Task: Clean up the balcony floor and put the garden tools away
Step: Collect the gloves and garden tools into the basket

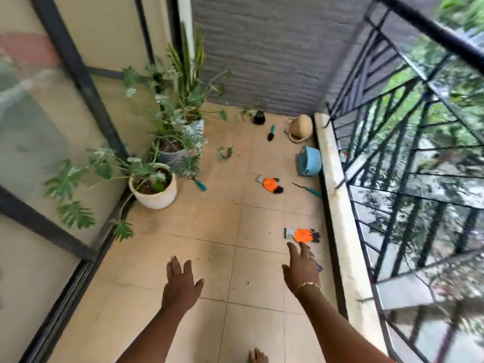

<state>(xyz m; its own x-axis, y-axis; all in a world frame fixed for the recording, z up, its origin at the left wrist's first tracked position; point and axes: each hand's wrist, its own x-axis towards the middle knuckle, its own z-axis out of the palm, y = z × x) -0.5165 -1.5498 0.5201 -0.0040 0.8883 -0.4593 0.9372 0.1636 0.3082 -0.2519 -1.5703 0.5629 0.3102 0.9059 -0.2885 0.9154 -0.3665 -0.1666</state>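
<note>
While I am watching through the head camera, I am reading the balcony floor (183,244) from left to right. Potted plants are standing along the glass door, and a teal-handled tool (200,185) is lying just beside the white pot (157,192), its working end hidden under leaves. My left hand (180,284) is hovering over bare tiles, its grip apart, fingers spread, holding nothing. Farther back a small trowel (271,132) is lying near a tipped black pot (259,117), with leaf scraps (225,153) towards the plants.

Two orange gloves are lying well apart: the far glove (271,185) mid-floor, the near glove (302,235) close to the kerb. My right hand (300,271) is hanging just short of the near glove, grip apart as well, not touching it. By the railing a blue basket (309,161) is lying on its side, with a thin teal-handled fork (307,189) beside it.

I am judging the near glove to be the step in hand. I am planning to pinch its grey cuff, since the soft fabric will likely fold, and to keep the left hand free for the far glove. The basket is looking like the sensible place to gather everything.
</note>
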